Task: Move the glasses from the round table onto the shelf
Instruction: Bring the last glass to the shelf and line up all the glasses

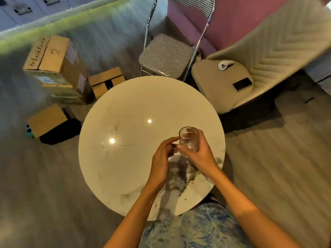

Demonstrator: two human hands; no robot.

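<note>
The right hand [200, 154] is wrapped around a clear drinking glass [189, 140], fingers curled round its far side and thumb on the near side, holding it upright just above the round table [125, 158]. The left hand [161, 158] comes in from the left with its fingers bent, and its fingertips [174, 140] touch the glass's left wall near the base (whether it truly grips or only steadies, I cannot tell). Both bare forearms reach in from the near edge, over a blue-and-white patterned garment [197, 230].

The glass sits over the right half of the table, a little nearer than its middle. The white marble-look top shows two bright light reflections and grey veining near the person.

Beyond the table's far edge stands a folding chair [165, 54] with a houndstooth seat and chrome frame. To the right of it is a beige padded chair [223, 97]; on its seat lie a dark phone [242, 84] and, farther back, a small white controller [224, 64]. On the floor to the left are several cardboard boxes [53, 65], stacked and scattered.
</note>
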